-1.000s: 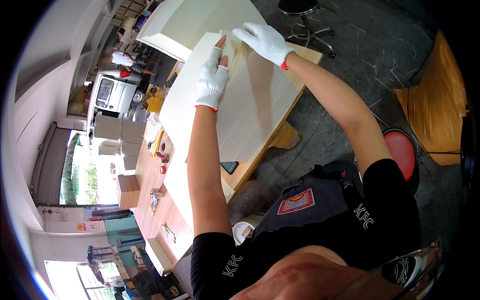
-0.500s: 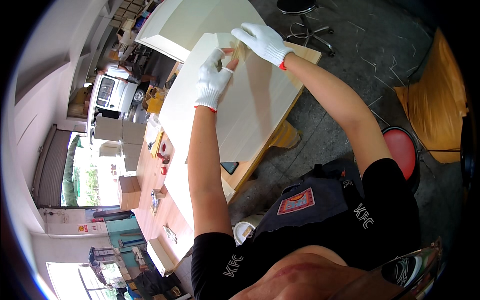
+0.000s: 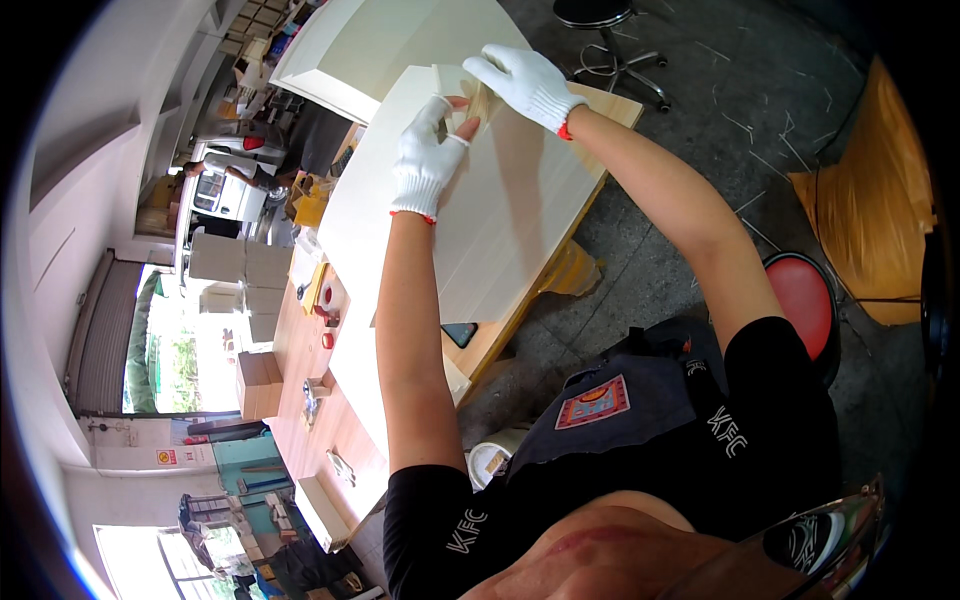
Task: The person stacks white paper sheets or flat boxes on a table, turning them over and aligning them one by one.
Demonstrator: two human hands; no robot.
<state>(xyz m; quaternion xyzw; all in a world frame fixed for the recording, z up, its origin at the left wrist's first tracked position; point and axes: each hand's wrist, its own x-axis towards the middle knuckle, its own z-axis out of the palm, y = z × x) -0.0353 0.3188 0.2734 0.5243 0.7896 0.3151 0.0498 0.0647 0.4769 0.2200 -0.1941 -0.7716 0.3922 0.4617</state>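
Note:
My left hand (image 3: 428,155), in a white knit glove with bare thumb and forefinger tips, is over a broad pale sheet (image 3: 450,240) on the table. Its thumb and forefinger are stretched apart, beside a smeared tan strip (image 3: 479,103) whose kind I cannot make out. On the strip's other side is my right hand (image 3: 528,88), also gloved in white with a red cuff edge. Its visible fingers point left, stretched out; the rest are hidden. Pale layered sheets (image 3: 430,50) with bevelled edges lie beyond both hands.
A wooden table (image 3: 300,430) extends on the left, with tape rolls, a small tool and a long box (image 3: 320,515). A black phone (image 3: 459,334) lies near its edge. Stools (image 3: 800,300) stand to the right. A white van (image 3: 225,190) and a person are behind.
Both hands stay nearly in place, with the tan strip shifting slightly between them. The person by the van has changed position.

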